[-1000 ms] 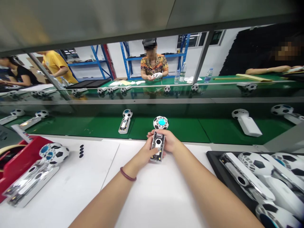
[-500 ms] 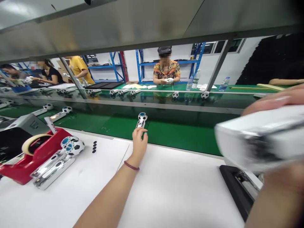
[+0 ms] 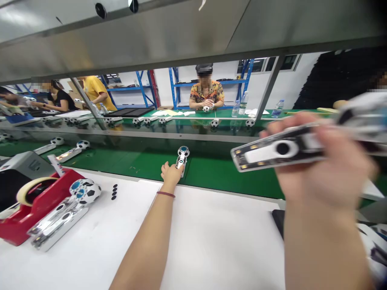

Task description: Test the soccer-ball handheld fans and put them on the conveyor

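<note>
red tape dispenser [image 3: 36, 214], left | clear bottles [image 3: 243, 103], far green table [image 3: 225, 114] | blue racks [image 3: 222, 83] | co-worker [image 3: 196, 95] opposite

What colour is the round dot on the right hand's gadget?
The dot is black, clearest in head view.

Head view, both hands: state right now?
Left hand: fingers at a ball-topped device on the green belt; grip cannot be told.
Right hand: closed, holding another device.

The device [image 3: 263, 155] you hold looks glossy clear-and-white plastic. Your tape dispenser [image 3: 45, 210] is shiny red plastic, your worktop [image 3: 217, 237] matt.
</note>
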The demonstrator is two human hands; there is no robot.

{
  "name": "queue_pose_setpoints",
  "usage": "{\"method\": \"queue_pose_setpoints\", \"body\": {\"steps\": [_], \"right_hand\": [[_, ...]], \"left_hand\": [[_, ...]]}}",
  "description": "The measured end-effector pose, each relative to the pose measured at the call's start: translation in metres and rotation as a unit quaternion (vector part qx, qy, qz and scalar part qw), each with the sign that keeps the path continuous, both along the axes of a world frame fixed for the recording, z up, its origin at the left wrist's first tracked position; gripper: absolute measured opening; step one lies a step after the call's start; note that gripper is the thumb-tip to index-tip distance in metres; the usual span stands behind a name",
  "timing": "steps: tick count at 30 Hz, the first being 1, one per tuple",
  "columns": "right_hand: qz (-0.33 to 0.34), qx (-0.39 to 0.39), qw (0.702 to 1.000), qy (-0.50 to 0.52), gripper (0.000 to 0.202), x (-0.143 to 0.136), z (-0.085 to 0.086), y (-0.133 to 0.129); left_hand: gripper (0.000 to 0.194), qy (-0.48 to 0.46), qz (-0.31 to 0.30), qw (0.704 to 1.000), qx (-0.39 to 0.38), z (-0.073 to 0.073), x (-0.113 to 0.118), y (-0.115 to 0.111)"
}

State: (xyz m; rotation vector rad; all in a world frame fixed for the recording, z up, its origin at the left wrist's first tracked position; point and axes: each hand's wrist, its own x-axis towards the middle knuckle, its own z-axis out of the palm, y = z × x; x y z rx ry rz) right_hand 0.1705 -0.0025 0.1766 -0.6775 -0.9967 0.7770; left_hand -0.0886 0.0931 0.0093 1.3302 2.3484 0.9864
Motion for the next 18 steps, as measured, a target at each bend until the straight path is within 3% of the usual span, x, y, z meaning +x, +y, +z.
{"method": "queue_pose_setpoints", "body": {"steps": [2,5,7,9,12,13,15,18], "right_hand": [[-0.013,-0.116,0.99,-0.079,0.03,-0.008,-0.018,0.024],[0.007,-0.232,0.894,-0.383,0.024,-0.011,-0.058,0.062],[-0.022,-0.262,0.85,-0.457,0.027,-0.01,-0.082,0.079],[-0.091,-0.272,0.839,-0.462,0.044,-0.008,-0.096,0.087],[-0.148,-0.229,0.864,-0.423,0.058,-0.008,-0.098,0.087],[-0.127,-0.213,0.88,-0.405,0.057,-0.01,-0.096,0.085],[-0.023,-0.204,0.908,-0.366,0.056,-0.017,-0.092,0.08],[0.191,-0.221,0.902,-0.317,0.055,-0.028,-0.091,0.073]], "left_hand": [[0.031,-0.007,-0.024,1.0,0.0,0.001,0.009,-0.001],[0.028,-0.052,-0.077,0.996,-0.005,0.002,0.017,-0.002],[0.025,-0.103,-0.107,0.989,-0.006,0.002,0.02,-0.003],[0.024,-0.164,-0.121,0.979,0.006,0.002,0.025,-0.005],[0.029,-0.28,-0.133,0.95,0.045,0.0,0.037,-0.013],[0.033,-0.321,-0.138,0.935,0.061,0.0,0.042,-0.017],[0.041,-0.39,-0.149,0.904,0.094,-0.002,0.055,-0.029],[0.049,-0.451,-0.171,0.867,0.129,-0.004,0.074,-0.049]]}}
